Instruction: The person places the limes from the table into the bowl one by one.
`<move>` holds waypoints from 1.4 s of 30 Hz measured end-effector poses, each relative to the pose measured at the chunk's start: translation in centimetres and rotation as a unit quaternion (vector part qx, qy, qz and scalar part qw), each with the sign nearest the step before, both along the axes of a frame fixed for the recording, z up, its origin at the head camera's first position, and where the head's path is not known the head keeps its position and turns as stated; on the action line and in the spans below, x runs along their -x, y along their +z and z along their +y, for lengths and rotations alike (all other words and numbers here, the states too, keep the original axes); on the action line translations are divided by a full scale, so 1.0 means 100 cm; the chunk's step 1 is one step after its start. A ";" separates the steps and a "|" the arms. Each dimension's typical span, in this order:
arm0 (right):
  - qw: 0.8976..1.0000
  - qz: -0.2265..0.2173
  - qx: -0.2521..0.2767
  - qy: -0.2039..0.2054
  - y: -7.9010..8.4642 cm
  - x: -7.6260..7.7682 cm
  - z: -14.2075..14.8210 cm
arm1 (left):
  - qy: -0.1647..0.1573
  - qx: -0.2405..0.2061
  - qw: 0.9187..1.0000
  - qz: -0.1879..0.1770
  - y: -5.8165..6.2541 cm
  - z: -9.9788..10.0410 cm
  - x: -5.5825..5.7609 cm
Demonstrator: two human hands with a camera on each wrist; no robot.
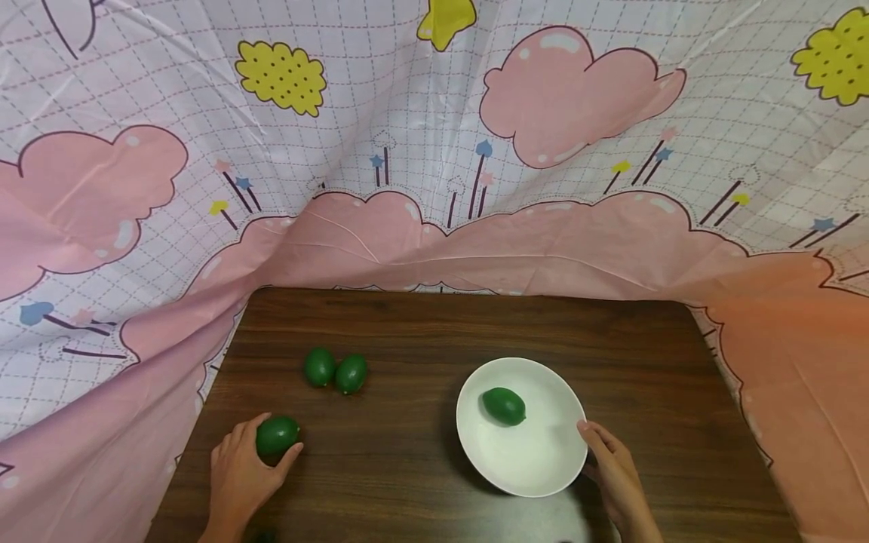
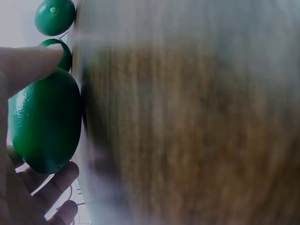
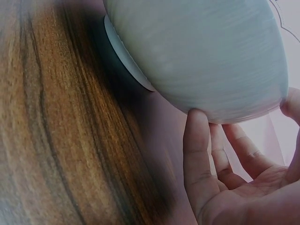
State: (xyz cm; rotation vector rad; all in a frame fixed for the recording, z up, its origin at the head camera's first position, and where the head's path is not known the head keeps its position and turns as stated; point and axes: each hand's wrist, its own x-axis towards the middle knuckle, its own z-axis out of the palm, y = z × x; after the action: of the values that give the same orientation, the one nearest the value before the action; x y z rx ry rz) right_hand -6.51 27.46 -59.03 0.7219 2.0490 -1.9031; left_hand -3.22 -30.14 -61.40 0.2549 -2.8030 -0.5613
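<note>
At the left of the table, my left hand (image 1: 239, 469) grips a green lime (image 1: 277, 435) between thumb and fingers. The left wrist view shows the thumb (image 2: 33, 65) over one end of this lime (image 2: 47, 122) and curled fingertips at the other. A round white bowl (image 1: 526, 467) stands right of centre with one lime (image 1: 504, 406) inside. On the bowl's right side, my right hand (image 1: 614, 471) pinches the rim, thumb on top. From the right wrist, its fingers (image 3: 196, 140) press against the outer wall of the bowl (image 3: 201, 56).
Two more limes, one (image 1: 320, 367) touching the other (image 1: 351, 374), lie beyond the left hand. A dark green shape (image 1: 265, 537) is cut off at the bottom edge. Patterned cloth (image 1: 434, 256) hangs behind and beside the brown wooden table (image 1: 407, 324).
</note>
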 end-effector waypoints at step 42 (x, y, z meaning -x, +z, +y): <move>0.999 0.012 0.033 0.001 -0.001 0.001 0.001 | -0.057 -0.024 0.997 0.045 0.014 0.022 0.017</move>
State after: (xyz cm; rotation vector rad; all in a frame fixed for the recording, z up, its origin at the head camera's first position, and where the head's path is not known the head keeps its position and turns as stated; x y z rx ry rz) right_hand -6.56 27.60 -59.14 0.6845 1.9902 -1.9772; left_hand -4.93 -27.99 -59.98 0.0756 -2.7313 -0.6498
